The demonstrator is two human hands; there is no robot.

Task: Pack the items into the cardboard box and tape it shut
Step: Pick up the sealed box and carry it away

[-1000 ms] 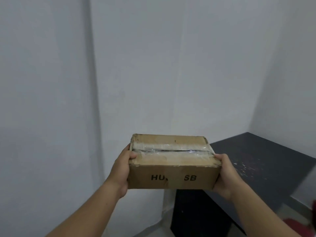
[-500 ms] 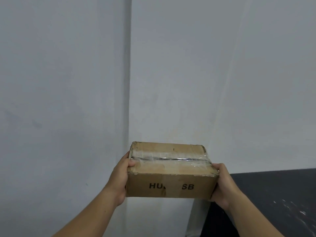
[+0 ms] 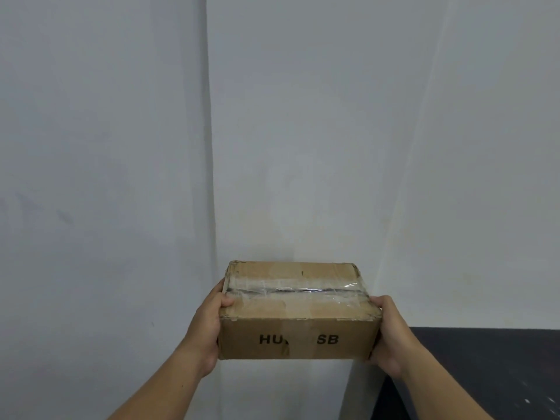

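Head view shows your grip first: your left hand (image 3: 206, 330) clasps the left end of the cardboard box (image 3: 298, 310), thumb hooked over the top edge, while your right hand (image 3: 391, 331) cups the right end, fingers wrapped around its side. Each grip is closed only as far as the box's ends allow, pressing inward so the box hangs level between them in the lower middle of the frame, clear of any support. Clear tape (image 3: 295, 291) runs along the seam of the closed flaps, so sealing looks done; you seem to be carrying it. Behind it stands a pale wall corner (image 3: 209, 147), and the dark counter (image 3: 485, 374) sits lower right.
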